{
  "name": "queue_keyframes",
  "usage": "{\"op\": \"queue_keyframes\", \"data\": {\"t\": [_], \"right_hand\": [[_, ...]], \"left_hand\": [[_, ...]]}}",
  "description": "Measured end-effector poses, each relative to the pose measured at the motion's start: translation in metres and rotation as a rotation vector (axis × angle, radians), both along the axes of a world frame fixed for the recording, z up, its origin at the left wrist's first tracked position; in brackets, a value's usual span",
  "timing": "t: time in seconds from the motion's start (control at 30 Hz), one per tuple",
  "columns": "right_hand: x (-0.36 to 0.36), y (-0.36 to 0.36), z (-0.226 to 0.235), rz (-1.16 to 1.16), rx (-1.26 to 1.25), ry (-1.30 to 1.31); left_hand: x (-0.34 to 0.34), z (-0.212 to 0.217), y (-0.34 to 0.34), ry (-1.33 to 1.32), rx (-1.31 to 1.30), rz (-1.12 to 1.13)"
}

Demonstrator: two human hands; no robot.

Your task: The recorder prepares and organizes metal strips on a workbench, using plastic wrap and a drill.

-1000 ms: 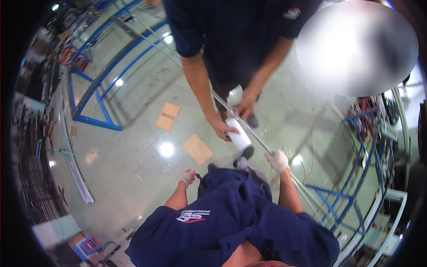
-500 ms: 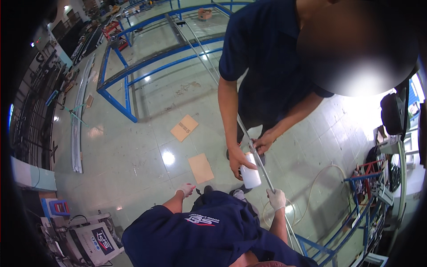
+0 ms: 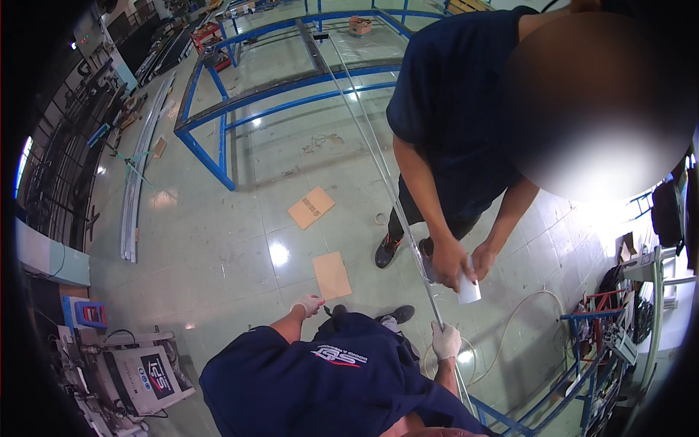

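Co-worker's white roll (image 3: 468, 290) had slid down the long thin metal rod (image 3: 378, 156) toward the gloved right hand (image 3: 445, 339), fingers wrapped round it; left hand (image 3: 310, 304) loosely curled, empty, centre frame.

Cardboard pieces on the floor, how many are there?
2. One cardboard piece lies nearer the blue frame; the other cardboard piece lies just beyond the left hand.

co-worker (image 3: 466, 124) closer in view, white roll (image 3: 468, 290) nearer gloved right hand (image 3: 445, 340)
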State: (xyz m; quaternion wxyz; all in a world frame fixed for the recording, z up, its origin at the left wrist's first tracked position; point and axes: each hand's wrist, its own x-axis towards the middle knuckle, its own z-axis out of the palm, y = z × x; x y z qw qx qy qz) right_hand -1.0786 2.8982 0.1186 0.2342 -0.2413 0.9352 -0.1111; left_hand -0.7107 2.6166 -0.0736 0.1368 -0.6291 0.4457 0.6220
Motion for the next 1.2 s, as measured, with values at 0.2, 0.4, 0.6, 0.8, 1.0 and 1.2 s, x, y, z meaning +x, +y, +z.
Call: {"op": "queue_keyframes", "data": {"t": [0.2,0.4,0.6,0.8,1.0,1.2], "right_hand": [[0.014,0.004,0.004,0.038,0.003,0.079],[0.023,0.003,-0.001,0.072,-0.027,0.103],[0.011,0.020,0.002,0.057,-0.012,0.136],[0.015,0.031,0.006,0.075,0.046,0.144],[0.020,0.040,-0.001,0.091,0.064,0.140],[0.004,0.057,0.001,0.047,0.084,0.153]], "left_hand": [[-0.022,0.017,-0.010,0.102,0.023,0.098],[-0.105,0.038,-0.068,0.650,0.029,0.496],[-0.244,0.111,-0.164,0.804,-0.170,0.514],[-0.348,0.119,-0.221,0.937,-0.078,0.519],[-0.352,0.101,-0.248,0.853,0.058,0.700],[-0.362,0.144,-0.213,0.771,-0.081,0.588]]}}
